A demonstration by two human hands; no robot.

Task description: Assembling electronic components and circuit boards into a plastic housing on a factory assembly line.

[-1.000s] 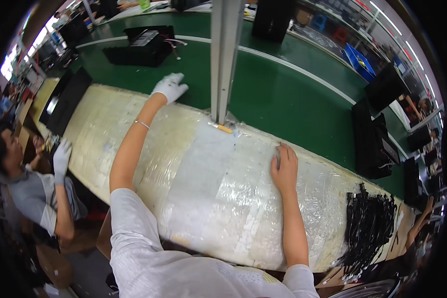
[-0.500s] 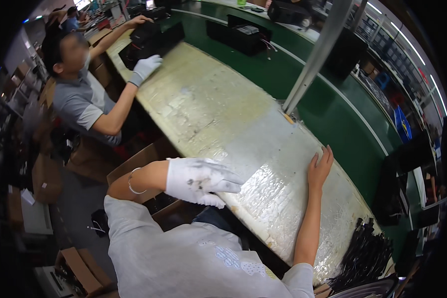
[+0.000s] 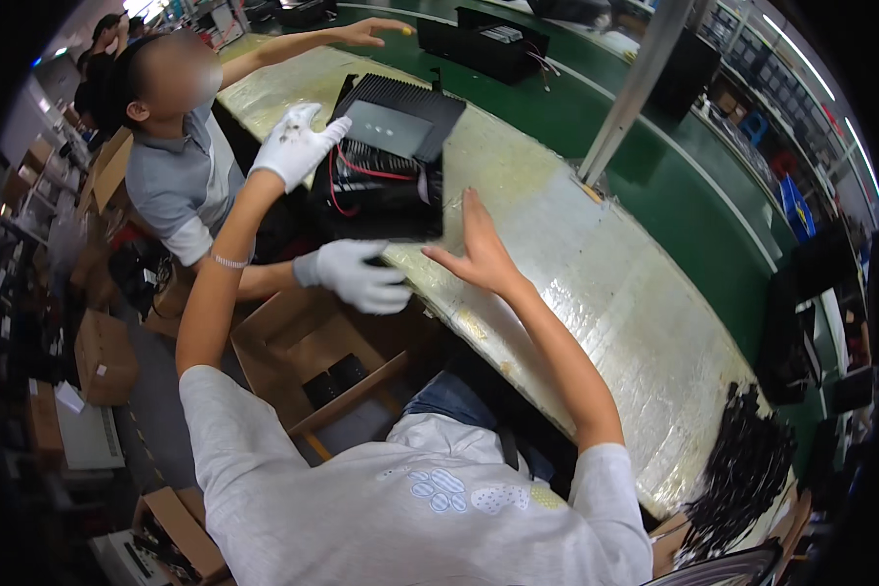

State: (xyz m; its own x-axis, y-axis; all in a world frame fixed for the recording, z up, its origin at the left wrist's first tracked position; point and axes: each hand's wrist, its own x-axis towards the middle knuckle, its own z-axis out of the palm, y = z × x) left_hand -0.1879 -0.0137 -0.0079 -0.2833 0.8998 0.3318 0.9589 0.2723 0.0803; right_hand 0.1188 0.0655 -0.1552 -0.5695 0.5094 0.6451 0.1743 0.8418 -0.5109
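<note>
The black case [image 3: 393,129] sits on the surface [image 3: 596,293] at the upper centre of the frame; it looks stiff and fairly heavy, probably best held by its side walls, clear of the thin red wires [image 3: 366,173], which could snag. The gloved left hand [image 3: 298,146] is at its left edge, whether gripping I cannot tell; the bare right hand [image 3: 483,256] is empty, fingers spread, just beside it. Left of centre, an open cardboard box [image 3: 264,354] holds black blocks [image 3: 335,382]

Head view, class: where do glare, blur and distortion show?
Head view: glare streaks the plastic-covered table; the co-worker's gloved hand looks smeared; the lower side of the black finned unit sinks into darkness. Also head view: table edges bow, corners go black.
</note>
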